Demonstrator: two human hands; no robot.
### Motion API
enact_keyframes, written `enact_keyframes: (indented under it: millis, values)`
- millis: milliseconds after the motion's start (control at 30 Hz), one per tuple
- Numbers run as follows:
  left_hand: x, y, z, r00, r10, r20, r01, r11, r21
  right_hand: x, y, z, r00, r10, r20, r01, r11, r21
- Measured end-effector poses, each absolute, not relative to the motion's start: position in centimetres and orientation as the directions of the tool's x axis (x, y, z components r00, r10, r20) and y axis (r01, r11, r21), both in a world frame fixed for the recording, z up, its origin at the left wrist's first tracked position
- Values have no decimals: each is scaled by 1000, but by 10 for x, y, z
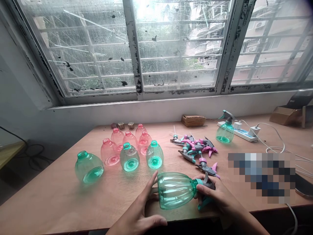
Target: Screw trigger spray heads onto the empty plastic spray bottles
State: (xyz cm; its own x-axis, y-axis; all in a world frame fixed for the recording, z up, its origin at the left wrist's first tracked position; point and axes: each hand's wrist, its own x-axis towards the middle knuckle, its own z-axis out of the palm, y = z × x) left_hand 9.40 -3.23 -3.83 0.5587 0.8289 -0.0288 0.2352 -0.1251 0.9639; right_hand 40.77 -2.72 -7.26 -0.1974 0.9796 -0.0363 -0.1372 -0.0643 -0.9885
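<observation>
A green plastic spray bottle (174,190) lies on its side near the table's front edge. My left hand (141,209) cups its base, fingers curled against it. My right hand (216,195) grips the grey and teal trigger sprayer head (206,187) at the bottle's neck. Beyond them lies a pile of loose pink, teal and grey sprayer heads (195,148).
Several uncapped pink bottles (127,140) and green bottles (130,158) stand at the left middle, one green bottle (88,167) apart. An assembled green spray bottle (225,130) stands by a white power strip (241,133) with cables. Cardboard boxes (193,120) line the wall under the window.
</observation>
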Motion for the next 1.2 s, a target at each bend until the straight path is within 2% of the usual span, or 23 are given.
enact_keyframes:
  millis: [133,333,967,1200]
  values:
    - [95,-31,-37,574,817,-45,181,-73,981,407,-27,-72,-210,977,-39,-135,-68,-989]
    - [94,-31,-38,604,796,-22,179,-108,978,405,-28,-70,-172,984,-49,-138,-74,-988]
    - [93,-34,-36,548,833,-72,277,-99,956,404,-30,-68,-131,990,-57,-149,-76,-986]
    - [93,-34,-33,546,835,-67,257,-91,962,403,-31,-64,-140,989,-52,-114,-69,-991]
